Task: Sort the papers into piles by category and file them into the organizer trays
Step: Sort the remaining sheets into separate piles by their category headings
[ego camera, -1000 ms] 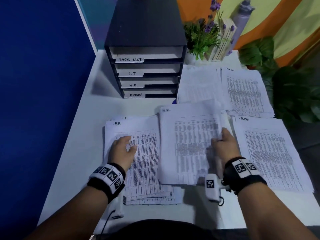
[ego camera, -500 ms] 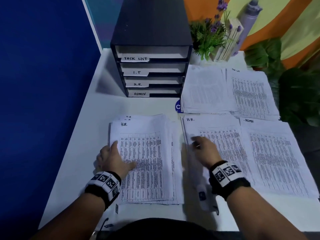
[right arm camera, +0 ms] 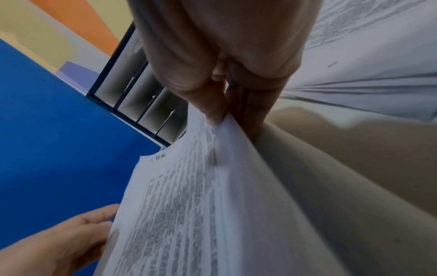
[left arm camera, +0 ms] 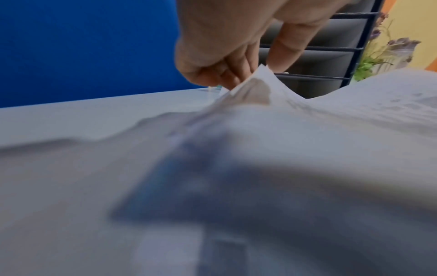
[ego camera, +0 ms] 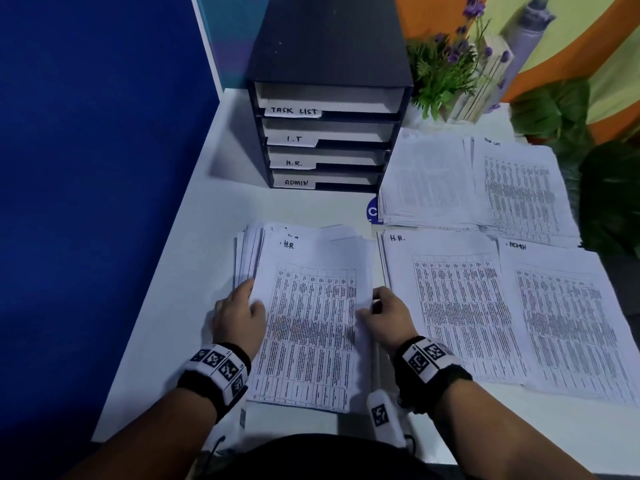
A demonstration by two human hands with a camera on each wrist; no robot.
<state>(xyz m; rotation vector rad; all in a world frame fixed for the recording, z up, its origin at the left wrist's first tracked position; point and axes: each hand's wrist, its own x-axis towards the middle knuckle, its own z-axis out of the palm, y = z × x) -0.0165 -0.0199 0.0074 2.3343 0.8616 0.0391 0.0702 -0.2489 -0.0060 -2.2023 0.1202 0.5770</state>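
A thick H.R. pile [ego camera: 311, 317] of printed sheets lies near the front left of the white table [ego camera: 180, 306]. My left hand [ego camera: 239, 313] grips its left edge, fingers under the sheets [left arm camera: 255, 84]. My right hand [ego camera: 384, 310] pinches its right edge, thumb on top [right arm camera: 212, 119], lifting the pile slightly. To the right lie a second H.R. sheet [ego camera: 450, 306] and an ADMIN pile [ego camera: 568, 327]. Behind them sit another pile [ego camera: 426, 178] and a TASK LIST pile [ego camera: 519, 188]. The black organizer [ego camera: 329, 98] at the back has trays labelled TASK LIST, I.T, H.R. and ADMIN.
A potted plant with purple flowers [ego camera: 446, 64] and a grey bottle [ego camera: 526, 32] stand right of the organizer. A blue partition [ego camera: 97, 168] runs along the left. Green leaves [ego camera: 609, 188] sit off the table's right edge. A blue sticker [ego camera: 372, 211] shows on the table.
My right hand laid an H.R. sheet on the left pile, then came to the pile's right edge. Both hands now grip the pile's sides; before, the left hand lay flat on it.
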